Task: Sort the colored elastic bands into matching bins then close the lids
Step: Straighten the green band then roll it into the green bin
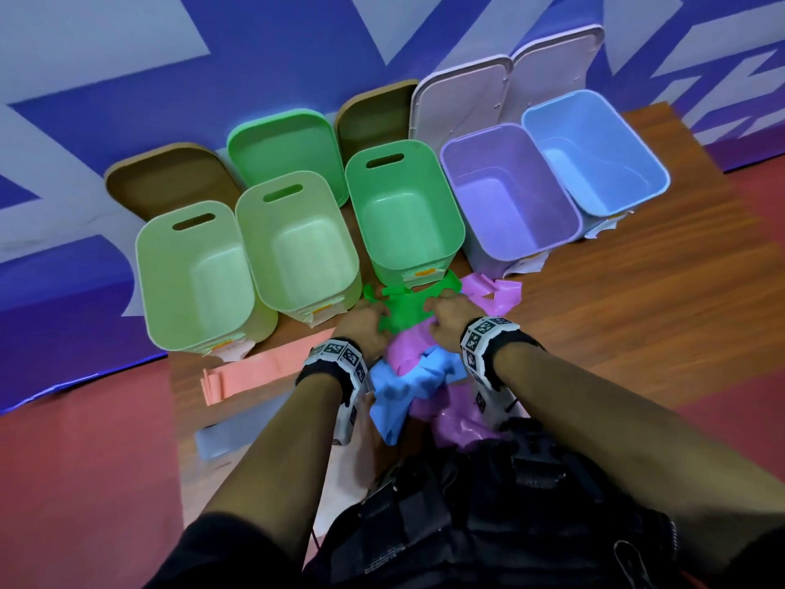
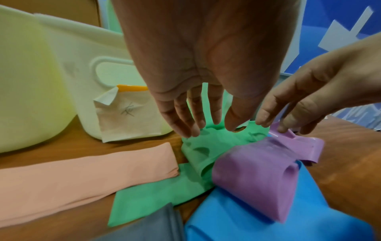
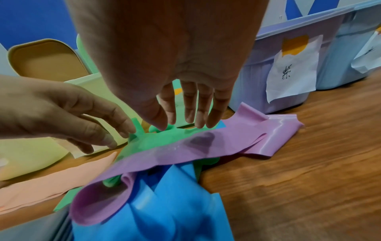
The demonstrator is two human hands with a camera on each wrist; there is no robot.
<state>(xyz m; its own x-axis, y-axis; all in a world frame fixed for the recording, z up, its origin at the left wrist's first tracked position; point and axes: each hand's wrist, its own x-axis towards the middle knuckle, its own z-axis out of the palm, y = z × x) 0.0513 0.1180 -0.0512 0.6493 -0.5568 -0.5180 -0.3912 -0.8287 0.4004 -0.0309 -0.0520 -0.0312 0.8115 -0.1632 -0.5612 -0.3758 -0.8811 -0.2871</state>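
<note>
The green band (image 1: pixel 401 312) lies crumpled on the bench (image 1: pixel 637 299), just in front of the green bin (image 1: pixel 403 206), tangled over purple and blue bands. Left hand (image 1: pixel 367 327) and right hand (image 1: pixel 452 318) both reach down, fingers spread and straight, fingertips touching it. It looks light, limp and stretchy; best pinched at a raised fold.

Both hands (image 1: pixel 410 323) reach forward — fingers straight, spread.

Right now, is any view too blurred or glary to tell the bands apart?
Head view: sharp, edges bowed. Left wrist: purple band smeared, colours still distinct. Right wrist: table streaked with motion blur, a glossy highlight on the purple band, green band clear.
</note>
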